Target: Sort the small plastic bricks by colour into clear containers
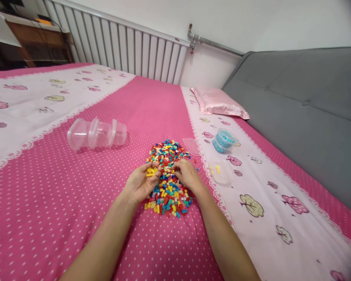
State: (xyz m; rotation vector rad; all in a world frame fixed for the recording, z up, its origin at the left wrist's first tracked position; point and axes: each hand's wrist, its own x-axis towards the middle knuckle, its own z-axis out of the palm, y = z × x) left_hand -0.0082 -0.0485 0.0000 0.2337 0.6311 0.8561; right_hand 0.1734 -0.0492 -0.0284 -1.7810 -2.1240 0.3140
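Note:
A long heap of small toy building bricks (170,193) in red, yellow, blue, green and white lies on the bed in front of me. My left hand (138,183) is cupped palm up at the heap's left side, its fingers curled around several yellow bricks (152,171). From the right, my right hand (188,175) reaches into the heap with bent fingers and thumb close together at the bricks. Whatever sits between those fingertips is too small to make out. Right of this hand, a clear shallow container (224,177) has a few yellow bricks in it.
A clear tub of light-blue bricks (222,142) stands farther back on the right, near a flat clear lid (191,146). Nested clear tubs (101,134) lie sideways on the left. Behind are a pink pillow (219,103), a grey padded headboard (298,86) and a radiator (125,47).

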